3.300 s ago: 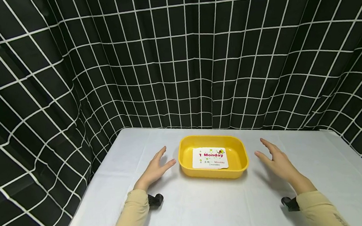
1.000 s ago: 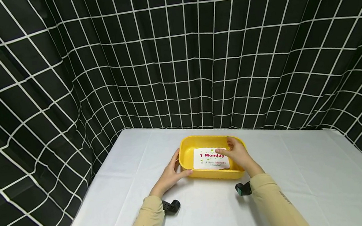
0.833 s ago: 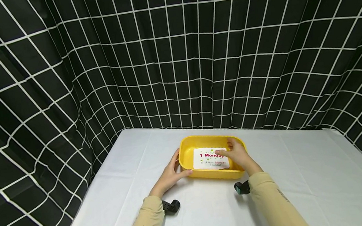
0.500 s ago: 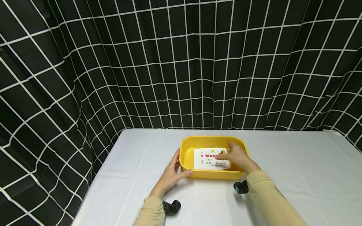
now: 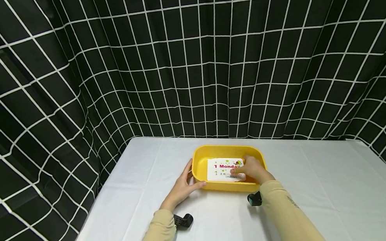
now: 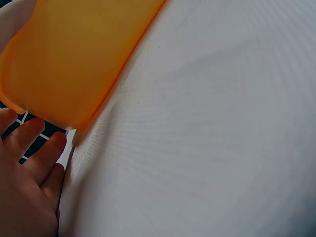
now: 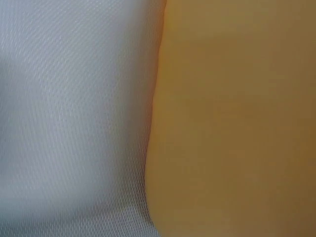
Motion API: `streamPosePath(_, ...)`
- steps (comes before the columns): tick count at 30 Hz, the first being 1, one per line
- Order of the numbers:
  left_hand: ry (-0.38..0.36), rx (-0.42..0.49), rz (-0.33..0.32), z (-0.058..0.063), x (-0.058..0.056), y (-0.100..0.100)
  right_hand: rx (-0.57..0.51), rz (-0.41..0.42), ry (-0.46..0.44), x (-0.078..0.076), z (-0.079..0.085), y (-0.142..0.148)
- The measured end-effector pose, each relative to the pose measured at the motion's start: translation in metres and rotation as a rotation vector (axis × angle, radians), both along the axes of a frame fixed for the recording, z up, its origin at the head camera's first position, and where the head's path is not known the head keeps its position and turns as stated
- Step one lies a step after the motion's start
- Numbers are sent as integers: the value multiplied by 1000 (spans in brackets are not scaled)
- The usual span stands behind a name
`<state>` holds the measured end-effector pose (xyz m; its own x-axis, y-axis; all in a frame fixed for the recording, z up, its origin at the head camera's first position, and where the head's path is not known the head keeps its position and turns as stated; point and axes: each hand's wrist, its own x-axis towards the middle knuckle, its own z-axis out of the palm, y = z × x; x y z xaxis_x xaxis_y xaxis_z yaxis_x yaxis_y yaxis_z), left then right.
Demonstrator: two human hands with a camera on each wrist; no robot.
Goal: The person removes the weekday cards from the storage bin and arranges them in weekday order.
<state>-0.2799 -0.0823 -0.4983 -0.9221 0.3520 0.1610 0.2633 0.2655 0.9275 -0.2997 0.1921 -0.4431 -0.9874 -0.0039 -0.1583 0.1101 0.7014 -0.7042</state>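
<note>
A shallow yellow plastic bin point(image 5: 230, 187) stands on the white-covered table. Flat inside it lies a white card point(image 5: 216, 177) printed "1 Monday". My left hand point(image 5: 182, 188) holds the bin's left front corner, thumb on the front wall and fingers along the left end; in the left wrist view its fingers point(image 6: 44, 153) are at the bin's end wall. My right hand point(image 5: 254, 169) reaches inside the bin, thumb over the card's lower right, index finger by its upper right. Its other fingers are hidden. The right wrist view shows only the bin's outer wall point(image 7: 232, 118) and cloth.
A white cloth point(image 5: 327, 185) covers the table around the bin. Black curtains with a white grid point(image 5: 207, 56) hang behind and at both sides. Each wrist carries a small black camera point(image 5: 184, 220).
Both hands have come in from beside the bin; the left has taken hold of its corner. Over the last second my right hand has sunk lower over the card, its thumb moving nearer the front.
</note>
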Motion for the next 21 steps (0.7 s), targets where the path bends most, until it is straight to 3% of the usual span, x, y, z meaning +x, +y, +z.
streamPosePath(12,5,5,-8,4,1,1,98,9,-11,-2,-1,1)
streamPosePath(21,-9,-2,-38,26,17,0,141,23,-20,-5,-5,1)
